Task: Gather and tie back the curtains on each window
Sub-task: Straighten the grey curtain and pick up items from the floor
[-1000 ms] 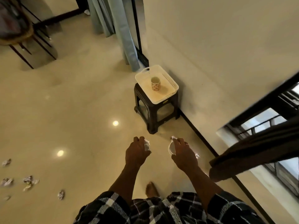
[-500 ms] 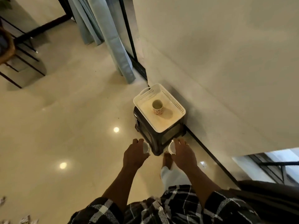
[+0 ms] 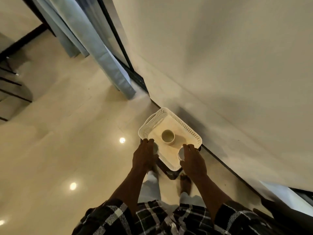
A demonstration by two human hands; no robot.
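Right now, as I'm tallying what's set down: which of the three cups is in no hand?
The cup standing mouth-up in the white tray; the other two are gripped, one by the left hand, one by the right hand.

- The nearer curtain (image 3: 101, 55), pale blue-grey, hung in a narrow folded column slanting from the top edge toward the frame's centre, its hem at the floor (image 3: 50, 133).
- A second curtain (image 3: 67, 38), the same colour, hung in folds behind it, upper left.
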